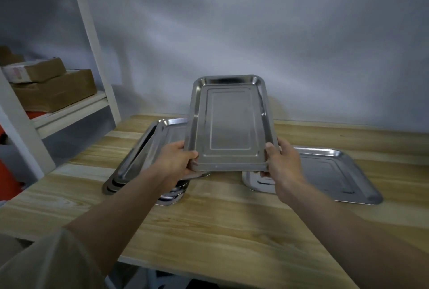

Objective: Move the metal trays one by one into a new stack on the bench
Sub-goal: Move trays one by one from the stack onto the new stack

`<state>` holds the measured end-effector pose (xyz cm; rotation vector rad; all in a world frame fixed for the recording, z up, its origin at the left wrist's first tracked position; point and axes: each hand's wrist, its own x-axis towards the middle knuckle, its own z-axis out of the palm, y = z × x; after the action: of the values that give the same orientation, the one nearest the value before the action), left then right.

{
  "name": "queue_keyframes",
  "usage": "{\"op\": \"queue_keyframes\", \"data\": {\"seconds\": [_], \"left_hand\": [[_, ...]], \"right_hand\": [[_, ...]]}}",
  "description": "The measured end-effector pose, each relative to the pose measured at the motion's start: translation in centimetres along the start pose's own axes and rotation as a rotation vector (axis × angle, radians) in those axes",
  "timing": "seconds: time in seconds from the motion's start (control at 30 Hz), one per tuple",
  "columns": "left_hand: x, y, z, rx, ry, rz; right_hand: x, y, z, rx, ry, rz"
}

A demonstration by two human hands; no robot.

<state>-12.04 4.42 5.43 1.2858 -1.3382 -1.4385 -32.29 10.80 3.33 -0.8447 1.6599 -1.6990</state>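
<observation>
- Head view, nearest first: both forearms reach out from the bottom of the picture over the wooden bench (220, 230), a loose sleeve showing on the left arm at the near left corner.
- Left hand (176, 158) is clamped on the near left corner of a lifted tray (229, 124), thumb on top of the rim and the other digits hidden below it.
- Right hand (282, 161) is closed on the near right corner of the same tray, thumb on the rim, fingers (267, 173) curled underneath.
- Held clear of the bench, the lifted tray sits between the two piles, its far end tilted up toward the wall.
- Left of it lies the old stack (148, 161), several trays deep, slightly fanned at its near edge.
- Right of it lies a tray on the bench (329, 172), flat; whether it is one tray or more I cannot tell, though it looks like the start of the new stack.
- Far left, a white shelf (69, 112) carries cardboard boxes (55, 89), well apart from the work.
- Step in hand, as I judge it: carrying one tray across from the left pile to the right one; most of the trays appear not yet moved.
- Next move likely calls for swinging the tray right, levelling it, and squaring its rim over the tray below so that it nests rather than rides crooked.
- Fingers under the near corners would need to slip out as it settles, or they could get pinched between metal rims.
</observation>
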Motion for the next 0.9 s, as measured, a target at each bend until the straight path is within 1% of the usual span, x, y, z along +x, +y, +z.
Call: {"op": "queue_keyframes", "data": {"seconds": [0.07,0.2,0.4,0.5,0.6,0.67,0.8,0.9], "left_hand": [[0.0,0.2,2.1,-0.014,-0.014,0.013],[-0.3,0.5,6.7,-0.022,-0.047,-0.025],[-1.6,0.0,12.8,-0.008,-0.161,-0.091],[-2.8,-0.4,15.1,-0.088,-0.197,-0.167],[-3.6,-1.1,16.9,-0.202,-0.253,-0.239],[-4.2,-1.6,18.0,-0.255,-0.273,-0.274],[-5.4,-2.3,19.7,-0.242,-0.284,-0.300],[-5.7,-2.8,19.5,-0.153,-0.342,-0.298]], "right_hand": [[0.0,-0.3,-2.1,0.005,0.031,-0.014],[0.1,-0.3,-6.5,0.007,0.123,0.004],[-0.1,1.0,-12.8,0.021,0.243,0.059],[-0.7,1.3,-15.2,0.119,0.287,0.110],[-1.7,2.2,-16.4,0.288,0.259,0.211],[-2.6,3.0,-16.3,0.374,0.193,0.237],[-3.8,4.3,-15.3,0.463,0.059,0.257],[-3.8,4.7,-15.0,0.432,0.039,0.264]]}}
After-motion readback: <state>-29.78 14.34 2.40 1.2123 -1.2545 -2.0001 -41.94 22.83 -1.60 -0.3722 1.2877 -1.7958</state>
